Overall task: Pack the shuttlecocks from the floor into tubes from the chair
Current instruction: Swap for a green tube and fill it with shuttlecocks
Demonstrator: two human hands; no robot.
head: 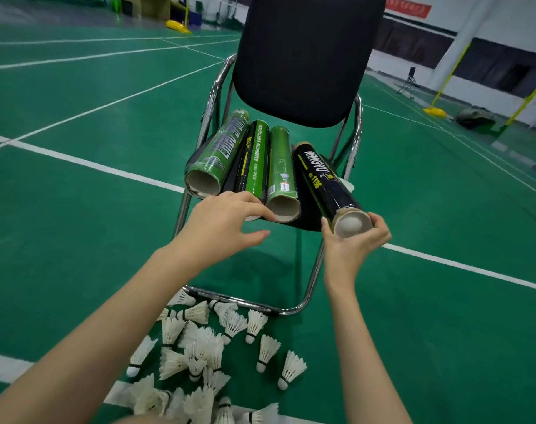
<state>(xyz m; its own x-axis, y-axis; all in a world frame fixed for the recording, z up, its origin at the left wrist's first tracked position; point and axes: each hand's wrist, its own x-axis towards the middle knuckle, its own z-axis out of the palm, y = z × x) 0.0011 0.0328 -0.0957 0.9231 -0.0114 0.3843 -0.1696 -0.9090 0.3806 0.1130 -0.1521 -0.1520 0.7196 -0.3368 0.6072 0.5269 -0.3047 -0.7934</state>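
Court floor (pixel 77 209), green with white lines, carries a black folding chair (pixel 306 56); three green tubes (pixel 254 160) lie side by side on its seat. Right hand (pixel 352 249) grips the open end of a black tube (pixel 325 182). Left hand (pixel 224 221), fingers spread, reaches at the green tubes' mouths. White shuttlecocks (pixel 199 356) lie scattered below the chair.

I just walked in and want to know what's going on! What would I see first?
First, the black cardboard tube with yellow lettering, gripped at its open end by the right hand at the front edge of the black padded chair. Beside it, green tubes lie on the seat, the left hand reaching at them. Below, white feather shuttlecocks litter the green court floor.
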